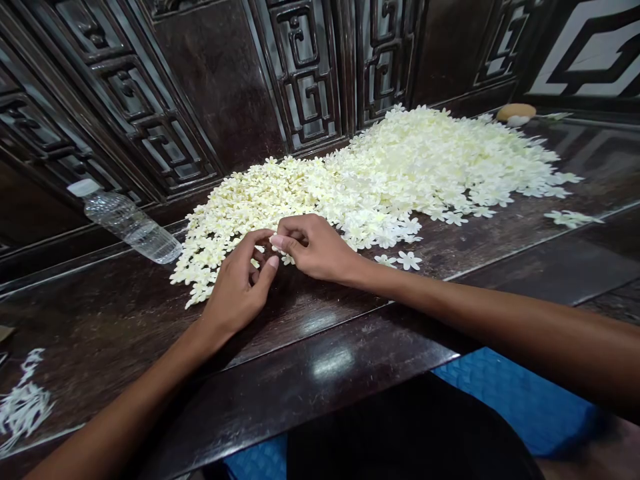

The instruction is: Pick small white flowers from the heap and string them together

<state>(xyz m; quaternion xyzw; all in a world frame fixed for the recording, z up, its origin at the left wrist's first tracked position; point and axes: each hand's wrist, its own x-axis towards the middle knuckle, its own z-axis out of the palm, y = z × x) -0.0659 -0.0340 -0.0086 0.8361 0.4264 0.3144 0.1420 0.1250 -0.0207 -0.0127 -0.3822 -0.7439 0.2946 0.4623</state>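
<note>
A long heap of small white, yellowish-centred flowers [440,153] covers the dark wooden surface [320,323]. At its front edge my two hands meet at the fingertips. My right hand [315,247] is closed in a pinch, with a small white flower [273,245] partly showing at the tips of thumb and forefinger. My left hand [243,277] has curled fingers; its forefinger reaches the same spot, while its thumb sits lower. What lies inside the left fingers is mostly hidden. Two loose flowers [409,261] lie right of my hands.
A clear plastic bottle with a white cap [127,220] leans left of the heap. Thin white strands [25,407] lie at the far left. A tan rounded object [516,112] rests at the back right. Carved wooden panels [220,73] rise behind; blue fabric [520,393] shows below.
</note>
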